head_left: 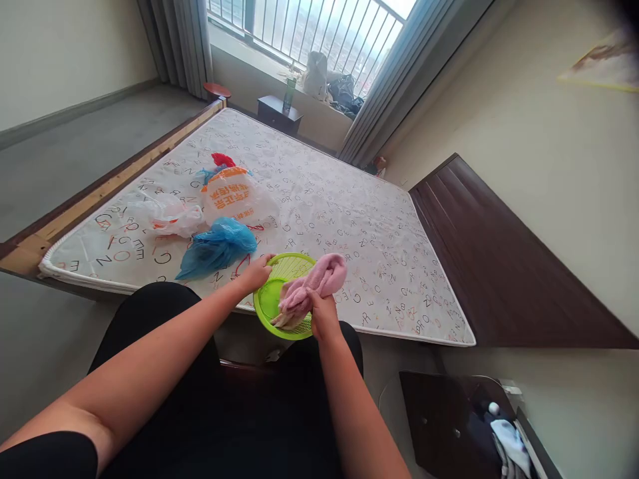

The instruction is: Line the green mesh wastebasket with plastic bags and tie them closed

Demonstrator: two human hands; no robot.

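Note:
A round lime-green plastic basket (270,297) tilts above my lap, close to the mattress edge. My left hand (256,273) grips its rim at the upper left. In my right hand (323,315) is a bunched pink cloth (327,274), held over the right side of the basket with its lower end hanging inside. Part of the basket's right side is hidden behind the cloth and hand. Just beyond my left hand, a blue plastic bag (219,245) lies crumpled on the mattress.
Several other plastic bags, including a white one with orange print (232,195), lie on the patterned mattress (339,226). A wooden bed rail (114,179) runs along the left, and a dark headboard (504,259) stands right. A dark nightstand (439,416) sits at lower right.

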